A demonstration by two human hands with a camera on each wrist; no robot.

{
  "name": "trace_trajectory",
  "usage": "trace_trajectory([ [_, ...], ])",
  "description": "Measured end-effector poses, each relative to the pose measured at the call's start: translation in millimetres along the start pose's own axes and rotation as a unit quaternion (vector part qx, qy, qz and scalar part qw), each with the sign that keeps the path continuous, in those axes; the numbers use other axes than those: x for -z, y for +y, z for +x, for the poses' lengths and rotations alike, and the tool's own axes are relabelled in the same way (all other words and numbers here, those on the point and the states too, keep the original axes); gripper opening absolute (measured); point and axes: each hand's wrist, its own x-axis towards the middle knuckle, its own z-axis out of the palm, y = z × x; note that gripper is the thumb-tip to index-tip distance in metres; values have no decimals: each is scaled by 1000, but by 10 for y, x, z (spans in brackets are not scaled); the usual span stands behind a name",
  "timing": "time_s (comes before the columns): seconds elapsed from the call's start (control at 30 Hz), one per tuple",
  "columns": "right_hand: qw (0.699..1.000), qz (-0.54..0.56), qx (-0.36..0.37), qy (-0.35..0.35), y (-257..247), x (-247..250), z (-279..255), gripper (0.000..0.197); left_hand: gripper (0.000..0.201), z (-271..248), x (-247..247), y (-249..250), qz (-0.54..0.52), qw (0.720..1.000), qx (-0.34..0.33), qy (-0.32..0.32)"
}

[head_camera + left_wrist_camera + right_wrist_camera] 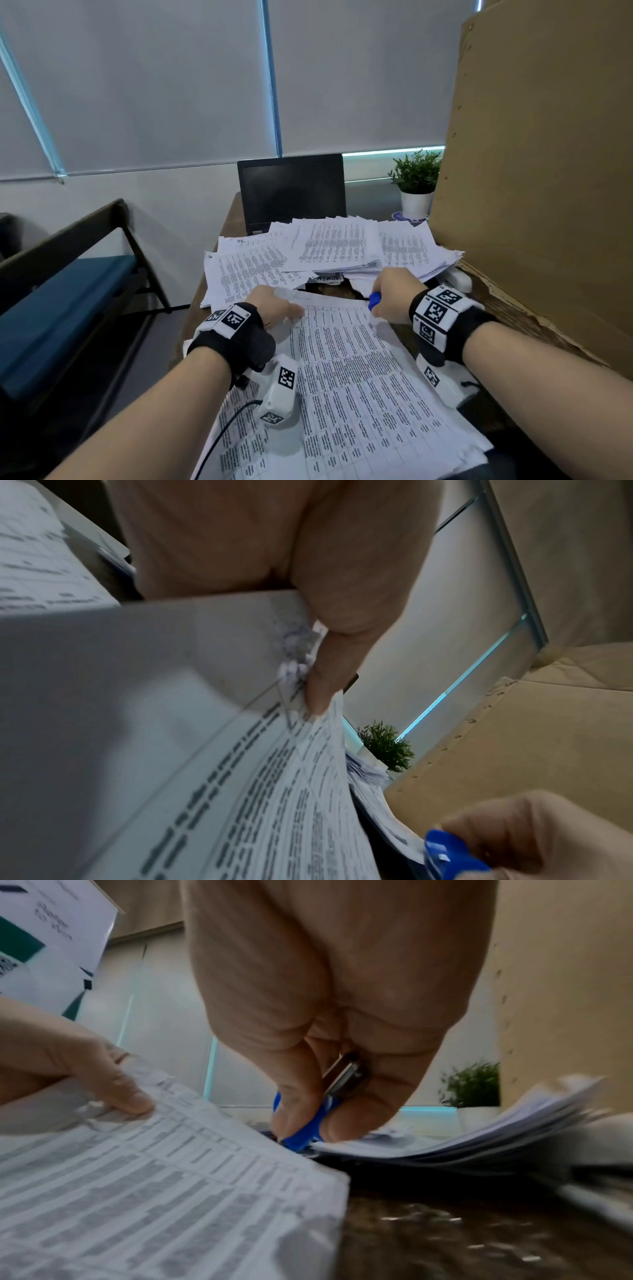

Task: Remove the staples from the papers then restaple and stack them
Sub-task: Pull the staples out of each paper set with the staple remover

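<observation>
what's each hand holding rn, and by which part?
Right hand pinches the blue staple remover by its plastic grips, between thumb and finger. Left hand pinches the front paper set at its far left corner.

L grip (pixel 274 305) pinching — R grip (pixel 390 296) clenched.

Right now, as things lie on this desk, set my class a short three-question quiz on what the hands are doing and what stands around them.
1. True or false: the right hand holds a black stapler.
2. What stands right of the laptop? A mug; B potted plant; C lamp.
3. Fill in: the left hand pinches a corner of the ___.
Key: 1 false, it pinches a blue staple remover; 2 B; 3 printed sheets.
</observation>
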Motion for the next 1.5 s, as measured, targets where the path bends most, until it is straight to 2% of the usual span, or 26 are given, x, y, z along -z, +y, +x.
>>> trace_trajectory([
  [0.1, 992, -92, -37, -77, 234, 132, -139, 26, 21, 6, -32, 40, 21, 1000, -7, -6],
  [0.17, 978, -154, -53, -132, 330, 150, -200, 46, 26, -8, -50, 52, 21, 1000, -16, -5],
  [0.23, 975, -166, -60, -135, 373, 177, -219, 58, 30, -20, -57, 53, 15, 1000, -24, 12],
  [0.3, 980, -153, -57, -117, 361, 224, -231, 56, 31, -29, -63, 37, -8, 999, -35, 25],
  [0.4, 993, -95, -39, -65, 302, 233, -220, 32, 35, -55, -62, -5, -47, 997, -50, 38],
  [0.5, 999, 26, -21, -26, 220, 166, -186, 34, 38, -65, -20, -51, -77, 994, -65, 40],
  [0.67, 981, 189, 23, -41, 66, 139, -170, 51, 32, -97, 119, -168, -202, 974, -93, 39],
  [0.77, 964, 262, 37, -27, 48, 133, -130, 36, 32, -97, 219, -242, -269, 958, -86, 46],
  [0.83, 953, 300, 44, -23, 56, 131, -105, 28, 38, -57, 267, -294, -287, 951, -87, 78],
  [0.93, 930, 365, 50, 10, 84, 140, -94, 23, 60, -22, 264, -311, -226, 953, -127, 154],
  [1.03, 903, 427, 51, 25, 113, 165, -98, 24, 67, -92, 235, -236, -124, 960, -179, 176],
  [1.23, 866, 494, 77, 19, 215, 225, -118, 27, 57, -142, 264, -147, 15, 961, -220, 165],
  [1.4, 843, 527, 106, 29, 235, 248, -138, 30, 62, -136, 279, -91, -23, 962, -203, 181],
  [1.5, 833, 540, 111, 32, 242, 249, -135, 25, 49, -117, 320, -75, -78, 963, -191, 172],
])
